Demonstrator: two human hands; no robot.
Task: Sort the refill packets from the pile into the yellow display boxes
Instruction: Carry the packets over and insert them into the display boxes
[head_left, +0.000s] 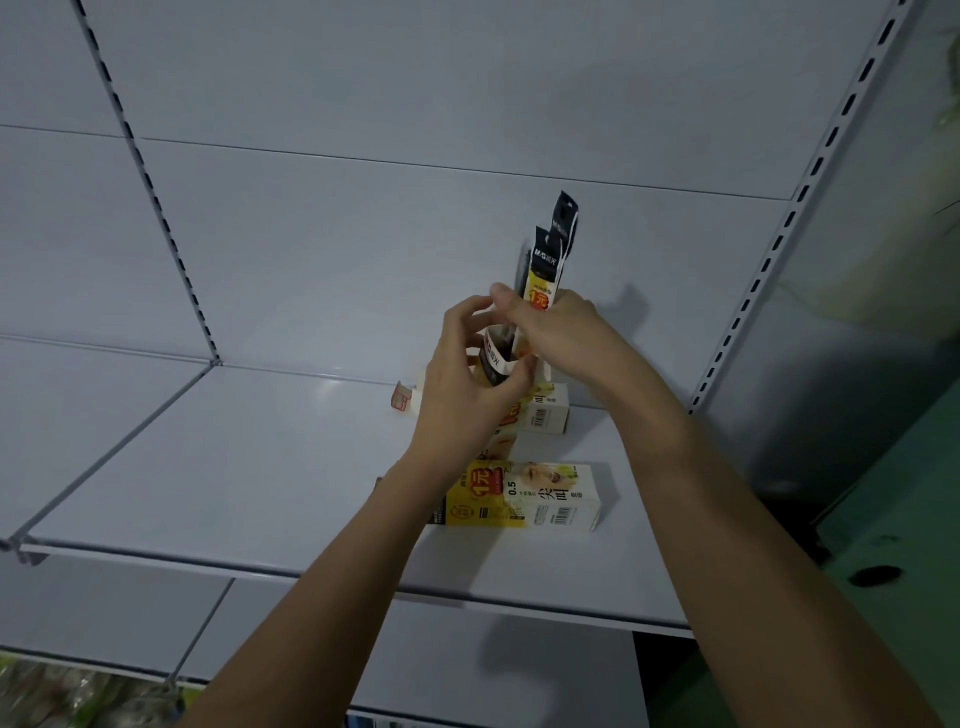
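My left hand (467, 379) grips an opened yellow display box (497, 361), held upright above the shelf with its mouth facing up. My right hand (553, 332) pinches a small bunch of refill packets (548, 260), black at the top and yellow-white lower down, with their lower ends dipping into the box mouth. A second yellow display box (524, 496) lies flat on its side on the shelf below my wrists. Another yellow box (543, 410) lies behind it, partly hidden by my left hand.
The grey metal shelf (234, 467) stretches left, with a slotted upright (779, 249) at the right. A small white and red torn box flap (402, 400) lies left of my left hand. A lower shelf (467, 675) sits beneath; a green floor shows at the right.
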